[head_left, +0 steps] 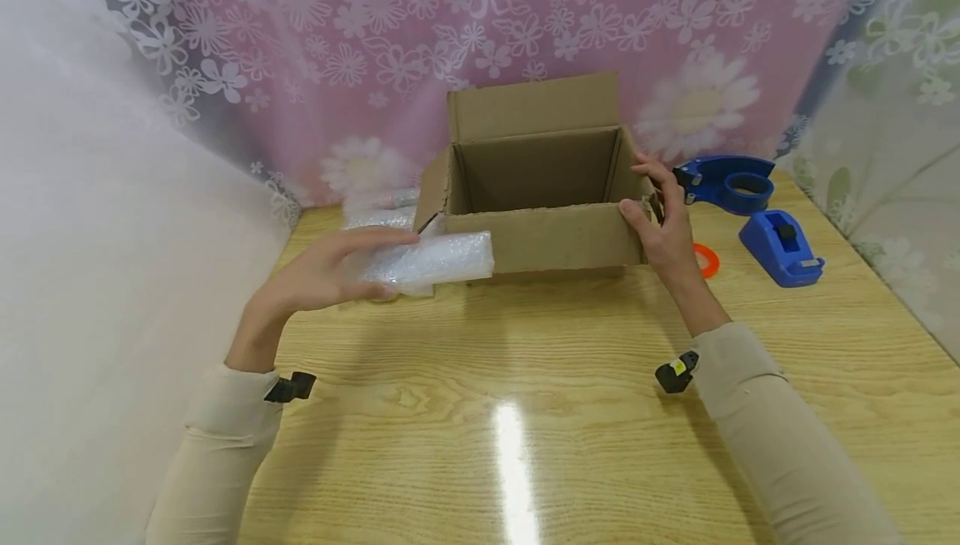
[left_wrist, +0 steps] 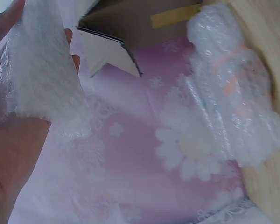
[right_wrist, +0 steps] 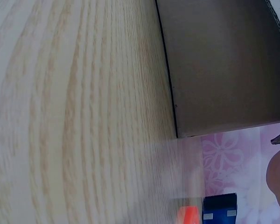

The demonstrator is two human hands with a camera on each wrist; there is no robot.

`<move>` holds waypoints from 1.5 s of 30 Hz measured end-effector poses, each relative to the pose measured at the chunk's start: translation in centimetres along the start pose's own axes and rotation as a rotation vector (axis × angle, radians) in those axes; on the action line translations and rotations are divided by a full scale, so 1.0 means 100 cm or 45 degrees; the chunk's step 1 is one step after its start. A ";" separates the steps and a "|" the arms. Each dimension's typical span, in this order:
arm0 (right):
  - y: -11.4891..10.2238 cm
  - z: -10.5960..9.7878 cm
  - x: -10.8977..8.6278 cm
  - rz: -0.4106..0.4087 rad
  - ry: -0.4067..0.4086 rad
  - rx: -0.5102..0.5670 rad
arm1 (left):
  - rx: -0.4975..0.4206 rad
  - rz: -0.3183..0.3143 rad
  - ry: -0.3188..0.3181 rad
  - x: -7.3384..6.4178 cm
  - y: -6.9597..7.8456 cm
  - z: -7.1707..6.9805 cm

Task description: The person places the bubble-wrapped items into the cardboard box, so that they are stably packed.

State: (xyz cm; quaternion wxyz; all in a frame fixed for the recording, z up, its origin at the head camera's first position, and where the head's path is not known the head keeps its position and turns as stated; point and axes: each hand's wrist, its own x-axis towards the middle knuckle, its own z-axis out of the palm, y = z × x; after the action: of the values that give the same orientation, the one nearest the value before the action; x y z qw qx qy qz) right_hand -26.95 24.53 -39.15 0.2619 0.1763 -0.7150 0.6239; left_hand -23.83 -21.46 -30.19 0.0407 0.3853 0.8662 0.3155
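My left hand [head_left: 322,272] grips a bundle of clear bubble wrap [head_left: 438,262] in front of the left end of an open cardboard box [head_left: 558,237]. What the wrap encloses cannot be made out. In the left wrist view the wrapped bundle [left_wrist: 44,65] lies between thumb and fingers, above the palm. The box stands on the table with its flaps spread, and the visible part of its inside shows bare cardboard. At the box's right end my right hand [head_left: 663,224] holds the rim, thumb on the front flap; the right wrist view shows the box's side [right_wrist: 228,70].
More bubble-wrapped items [left_wrist: 238,88] lie left of the box. To the right are a blue tape dispenser gun [head_left: 727,182], a smaller blue tape dispenser [head_left: 782,249] and an orange tape roll [head_left: 705,260]. A floral curtain [head_left: 487,20] hangs behind the wooden table [head_left: 420,420].
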 end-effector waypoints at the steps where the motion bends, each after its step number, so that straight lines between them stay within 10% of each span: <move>1: 0.000 0.000 0.000 -0.005 0.002 -0.001 | 0.006 0.013 0.000 0.004 0.002 -0.001; 9: 0.000 0.000 -0.002 0.011 0.001 0.011 | 0.035 0.152 0.062 0.042 0.015 -0.008; 22: 0.002 0.001 -0.003 -0.007 0.013 0.007 | -0.008 0.113 0.131 0.112 0.024 0.009; 45: 0.001 0.001 0.000 -0.001 0.015 0.043 | 0.072 -0.029 0.088 0.182 0.033 0.031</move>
State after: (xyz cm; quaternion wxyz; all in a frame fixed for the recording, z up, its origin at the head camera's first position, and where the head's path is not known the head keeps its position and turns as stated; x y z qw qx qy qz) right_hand -27.02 24.40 -39.27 0.2633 0.1774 -0.7028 0.6366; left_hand -33.52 -5.60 -27.62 0.0036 0.3654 0.8799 0.3036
